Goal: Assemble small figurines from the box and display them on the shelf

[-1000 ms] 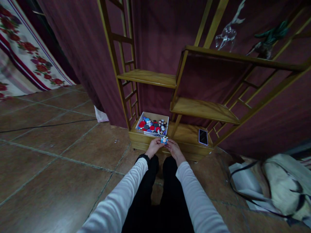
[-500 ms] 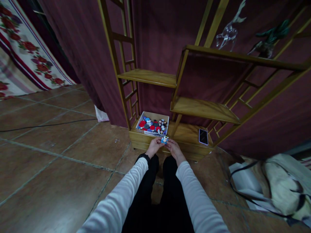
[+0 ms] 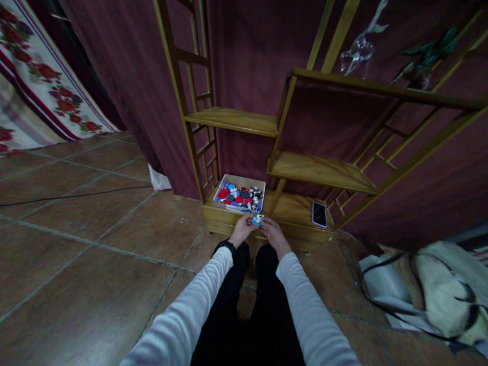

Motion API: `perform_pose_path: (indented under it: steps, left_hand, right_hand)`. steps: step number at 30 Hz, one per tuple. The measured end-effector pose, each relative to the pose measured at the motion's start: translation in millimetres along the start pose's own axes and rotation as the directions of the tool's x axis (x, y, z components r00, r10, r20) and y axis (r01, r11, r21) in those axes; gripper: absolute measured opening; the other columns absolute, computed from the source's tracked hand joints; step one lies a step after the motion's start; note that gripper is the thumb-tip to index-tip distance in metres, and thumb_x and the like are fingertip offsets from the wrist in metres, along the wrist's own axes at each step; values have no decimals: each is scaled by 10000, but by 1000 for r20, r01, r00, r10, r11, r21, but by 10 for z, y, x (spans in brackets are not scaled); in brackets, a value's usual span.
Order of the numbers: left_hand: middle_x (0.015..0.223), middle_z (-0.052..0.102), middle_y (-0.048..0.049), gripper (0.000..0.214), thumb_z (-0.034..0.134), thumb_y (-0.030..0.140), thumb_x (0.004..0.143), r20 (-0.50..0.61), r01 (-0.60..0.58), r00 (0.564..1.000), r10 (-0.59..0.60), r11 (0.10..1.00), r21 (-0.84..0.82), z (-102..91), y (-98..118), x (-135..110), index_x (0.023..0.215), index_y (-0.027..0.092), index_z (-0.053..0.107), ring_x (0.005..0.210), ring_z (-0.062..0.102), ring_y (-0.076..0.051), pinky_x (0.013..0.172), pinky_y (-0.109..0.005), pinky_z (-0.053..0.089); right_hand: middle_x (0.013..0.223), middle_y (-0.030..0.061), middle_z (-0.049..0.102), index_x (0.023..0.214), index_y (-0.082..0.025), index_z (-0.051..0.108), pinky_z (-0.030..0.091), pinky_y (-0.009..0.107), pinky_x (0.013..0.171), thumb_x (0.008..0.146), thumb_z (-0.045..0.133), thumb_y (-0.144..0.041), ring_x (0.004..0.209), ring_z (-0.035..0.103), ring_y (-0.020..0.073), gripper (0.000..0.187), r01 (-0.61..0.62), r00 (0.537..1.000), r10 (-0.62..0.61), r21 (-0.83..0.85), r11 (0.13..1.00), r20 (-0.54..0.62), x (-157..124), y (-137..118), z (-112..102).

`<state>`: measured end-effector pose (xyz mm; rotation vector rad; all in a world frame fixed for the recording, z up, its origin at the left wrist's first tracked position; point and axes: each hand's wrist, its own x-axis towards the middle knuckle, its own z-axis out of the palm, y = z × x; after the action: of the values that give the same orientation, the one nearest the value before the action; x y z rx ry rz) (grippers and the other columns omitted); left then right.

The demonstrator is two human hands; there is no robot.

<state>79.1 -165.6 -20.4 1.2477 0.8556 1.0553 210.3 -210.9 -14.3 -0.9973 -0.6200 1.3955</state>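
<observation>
A small blue-and-white toy figurine (image 3: 258, 220) is held between the fingertips of both my hands, just in front of the low wooden base. My left hand (image 3: 243, 229) grips it from the left, with a dark band on that wrist. From the other side, the fingers of my right hand (image 3: 273, 233) pinch it too. Right behind the figurine stands an open cardboard box (image 3: 246, 180) holding several small figures and round red, grey and purple pieces. Fine details of the figurine are too small to make out.
The box rests on the bottom board of a wooden display shelf (image 3: 232, 120). A phone (image 3: 319, 214) lies on that board to the right. Glass deer (image 3: 357, 53) and a green figure (image 3: 423, 63) stand higher up. A bag (image 3: 438, 290) sits on the floor at right; a cable (image 3: 76, 195) crosses it at left.
The figurine appears turned slightly between my fingertips. Both hands stay in nearly the same place.
</observation>
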Motion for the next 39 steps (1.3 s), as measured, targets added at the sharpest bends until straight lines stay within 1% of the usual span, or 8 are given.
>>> perform_pose_path:
  steps: [5, 9, 14, 18, 24, 29, 35, 39]
  left_hand:
    - [653, 604, 31, 350, 761, 166, 509, -11, -10, 1000, 10, 1000, 9, -1, -13, 4, 805, 144, 573, 601, 548, -92, 630, -230, 445]
    - [666, 614, 22, 338, 748, 151, 525, 3, -9, 1000, 9, 1000, 17, -1, -6, -3, 820, 140, 584, 614, 556, -98, 640, -235, 449]
    - [681, 627, 12, 338, 751, 152, 526, -2, -3, 1000, 3, 999, 37, -5, -3, -1, 830, 138, 603, 627, 564, -106, 641, -238, 452]
    - [695, 638, -2, 340, 749, 149, 527, 2, 7, 1000, -7, 1000, 16, -10, -13, 5, 838, 129, 614, 640, 568, -111, 649, -243, 458]
    - [729, 655, -22, 353, 755, 163, 527, 20, 16, 1000, -16, 1000, -23, -19, 5, 1, 856, 120, 634, 666, 579, -126, 690, -272, 465]
    - [727, 661, -26, 308, 747, 168, 549, 41, 28, 999, -27, 999, -26, -15, 44, -14, 836, 115, 650, 676, 583, -134, 704, -274, 461]
    - [731, 670, -33, 303, 741, 202, 572, 44, 33, 999, -31, 999, -28, -13, 78, -33, 855, 120, 665, 687, 591, -144, 687, -267, 458]
    - [686, 662, -25, 268, 728, 221, 585, 23, 60, 998, -61, 998, 11, -26, 105, -53, 831, 125, 682, 656, 581, -144, 660, -259, 448]
  right_hand:
    - [849, 21, 712, 853, -189, 653, 478, 295, 772, 609, 725, -245, 766, 654, 150, 260, 9, 1000, -9, -8, 1000, 9, -28, -21, 25]
    - [831, 10, 709, 839, -191, 656, 480, 292, 765, 614, 719, -237, 754, 652, 145, 237, 16, 1000, -16, -11, 1000, 14, -42, -32, 40]
    - [819, 15, 710, 838, -187, 654, 480, 292, 757, 604, 726, -242, 743, 653, 149, 251, 8, 1000, -8, -22, 1000, 8, -43, -46, 50]
    - [841, 32, 712, 832, -180, 651, 478, 306, 775, 596, 731, -249, 772, 656, 162, 258, 5, 1000, -5, -21, 1000, 1, -34, -39, 42]
    - [819, 32, 714, 829, -182, 655, 475, 332, 810, 588, 739, -253, 774, 662, 170, 265, 0, 1000, 0, -16, 1000, -3, -15, -14, 27]
    - [830, 25, 712, 813, -190, 650, 466, 351, 841, 568, 745, -238, 808, 661, 176, 267, 15, 1000, -16, -25, 1000, -9, -20, -22, 26]
    - [856, 23, 710, 803, -201, 662, 464, 366, 860, 538, 757, -232, 838, 653, 186, 283, 25, 999, -24, -39, 999, 26, -60, -70, 80]
    - [830, 28, 705, 814, -198, 665, 475, 367, 848, 510, 773, -230, 823, 651, 190, 324, 38, 999, -39, -35, 999, -7, -53, -50, 88]
